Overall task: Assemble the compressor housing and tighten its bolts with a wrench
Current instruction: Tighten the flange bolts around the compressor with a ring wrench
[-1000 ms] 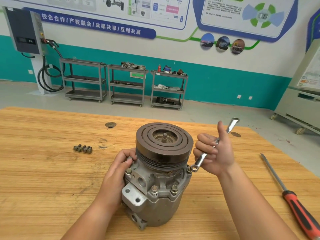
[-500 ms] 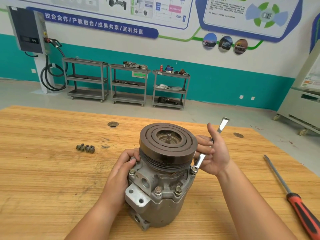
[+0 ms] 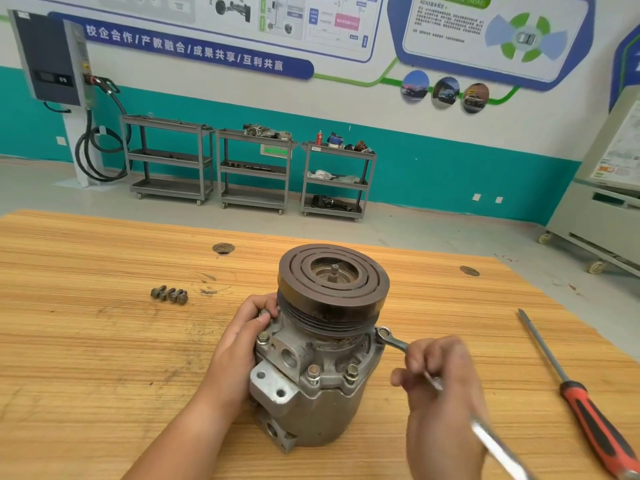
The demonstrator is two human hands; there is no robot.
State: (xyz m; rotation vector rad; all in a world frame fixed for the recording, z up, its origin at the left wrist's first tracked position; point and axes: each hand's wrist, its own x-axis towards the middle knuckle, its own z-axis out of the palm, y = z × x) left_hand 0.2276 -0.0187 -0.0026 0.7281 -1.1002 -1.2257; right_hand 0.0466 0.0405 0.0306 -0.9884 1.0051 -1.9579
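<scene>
Left hand [image 3: 239, 344] grips the compressor [image 3: 322, 393] steady, and right hand [image 3: 440, 386], curled round the wrench [image 3: 394, 342], should seat its ring squarely on 1 bolt [image 3: 383, 332] before pulling.

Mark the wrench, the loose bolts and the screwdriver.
wrench [image 3: 396, 343], head view, shank just behind its ring end.
loose bolts [image 3: 169, 294], head view, middle of the cluster.
screwdriver [image 3: 590, 422], head view, red-and-black handle.

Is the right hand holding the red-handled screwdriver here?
No, the right hand grips the wrench, its ring end on a compressor bolt, while the screwdriver lies apart on the table.
</scene>
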